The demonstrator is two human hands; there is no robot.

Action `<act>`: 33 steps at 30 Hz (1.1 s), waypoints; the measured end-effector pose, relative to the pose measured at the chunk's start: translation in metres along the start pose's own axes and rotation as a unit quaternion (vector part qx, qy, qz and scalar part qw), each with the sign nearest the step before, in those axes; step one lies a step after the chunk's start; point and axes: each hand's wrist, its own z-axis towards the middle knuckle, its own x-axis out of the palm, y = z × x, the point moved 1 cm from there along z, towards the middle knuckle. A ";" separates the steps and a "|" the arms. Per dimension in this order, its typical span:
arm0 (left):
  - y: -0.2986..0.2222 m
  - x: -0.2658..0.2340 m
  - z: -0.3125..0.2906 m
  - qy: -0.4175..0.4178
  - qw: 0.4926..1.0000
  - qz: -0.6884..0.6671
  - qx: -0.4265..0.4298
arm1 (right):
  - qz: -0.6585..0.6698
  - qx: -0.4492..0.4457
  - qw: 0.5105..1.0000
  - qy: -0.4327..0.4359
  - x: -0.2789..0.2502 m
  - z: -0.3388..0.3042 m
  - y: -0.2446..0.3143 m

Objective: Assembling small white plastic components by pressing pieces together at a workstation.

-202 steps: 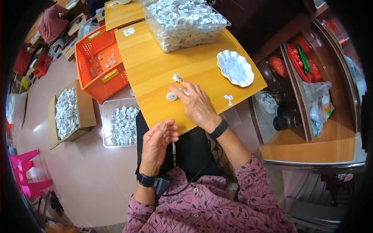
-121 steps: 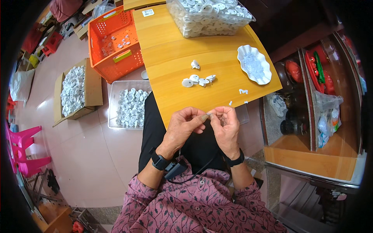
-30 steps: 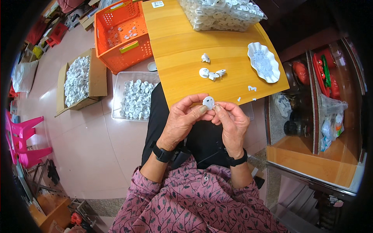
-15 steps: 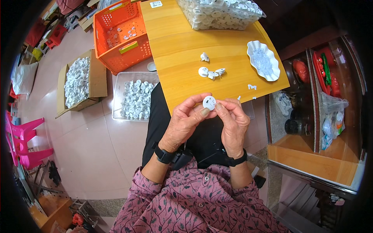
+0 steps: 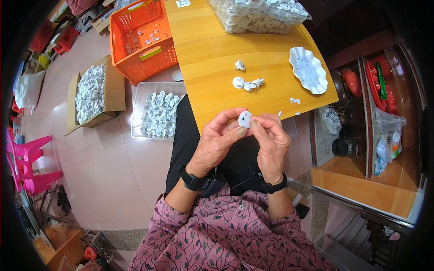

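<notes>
A small, round, flat white plastic disc [image 5: 245, 119] is grasped at its left and lower edge between the thumb and fingers of the left hand [image 5: 218, 137], its face turned upward and marked with dark holes. Its right edge is met by the drawn-together thumb and fingertips of the right hand [image 5: 270, 141]; whether the rim itself or a smaller piece is pinched there cannot be told. The disc is held up just before the near edge of a yellow wood-grained table [image 5: 203, 52]. Beyond the grip, three touching white round parts [image 5: 238, 82] and a single white part [image 5: 240, 65] are laid on the tabletop; to the right, a few tiny white pieces [image 5: 294, 100] are scattered. Farther right, a white scalloped dish [image 5: 320, 86] is partly filled with small, pale bluish slivers [image 5: 306, 70]. Well beyond the grip, a clear rectangular plastic tub [image 5: 264, 26] is heaped with white parts. To the left, below table level, many white round pieces are held in a clear shallow tray [image 5: 137, 113] and a brown cardboard box [image 5: 115, 86], while only some are strewn inside an orange perforated crate [image 5: 144, 70].
</notes>
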 end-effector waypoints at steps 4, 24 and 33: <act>0.000 0.001 -0.001 -0.008 1.000 0.017 0.011 | -0.019 -0.016 1.000 -0.006 0.001 0.000 -0.001; -0.003 0.005 -0.003 -0.008 0.988 0.142 0.067 | -0.159 -0.127 0.979 -0.002 -0.001 -0.003 0.005; 0.000 0.002 -0.004 -0.007 0.986 0.152 0.068 | -0.267 -0.202 0.942 0.028 -0.004 -0.002 0.013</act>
